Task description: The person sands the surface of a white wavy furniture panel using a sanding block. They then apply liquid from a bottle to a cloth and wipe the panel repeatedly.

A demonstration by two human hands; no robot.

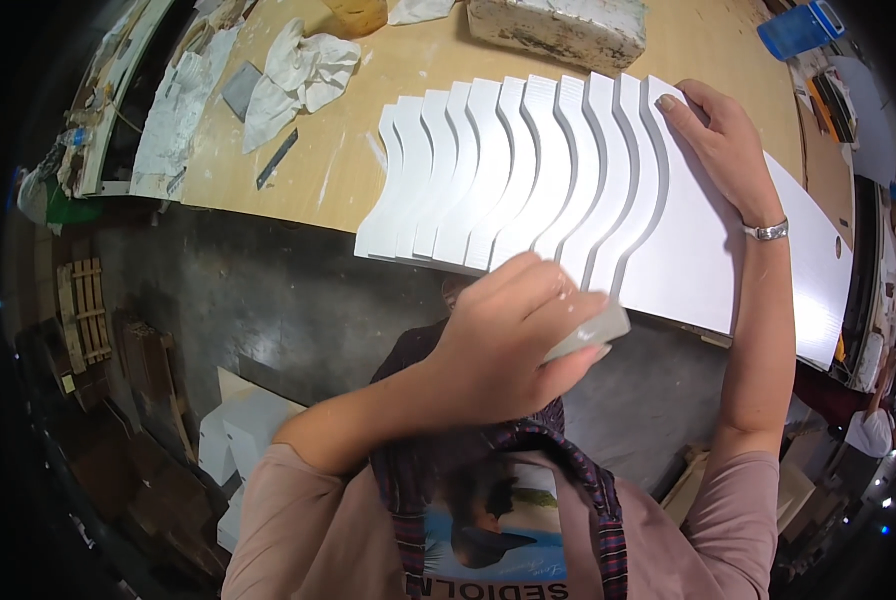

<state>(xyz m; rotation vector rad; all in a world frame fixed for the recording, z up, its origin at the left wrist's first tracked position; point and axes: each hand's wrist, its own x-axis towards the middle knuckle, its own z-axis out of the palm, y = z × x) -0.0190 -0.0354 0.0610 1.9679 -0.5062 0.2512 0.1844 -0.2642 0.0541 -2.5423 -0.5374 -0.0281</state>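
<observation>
A row of white panels [683,240] with wavy edges lies overlapping like steps on the table, the uppermost at the right. My right hand [728,145] grips that top white panel at its far corner, thumb on the face near the curved edge and fingers at the far edge. In front of the stack's near edge, my left hand [508,345] is closed around a small pale grey block [598,330]. The block looks flat-sided, and its exact kind is unclear. It appears raised in front of the panels; whether it touches them cannot be told.
On the wooden table [338,190] lie a crumpled white cloth [303,75], a grey square sheet [240,90] and a dark flat strip [278,160]. A stained block [558,30] sits behind the panels. A blue container [800,30] stands far right. Wooden slats [88,310] are at left.
</observation>
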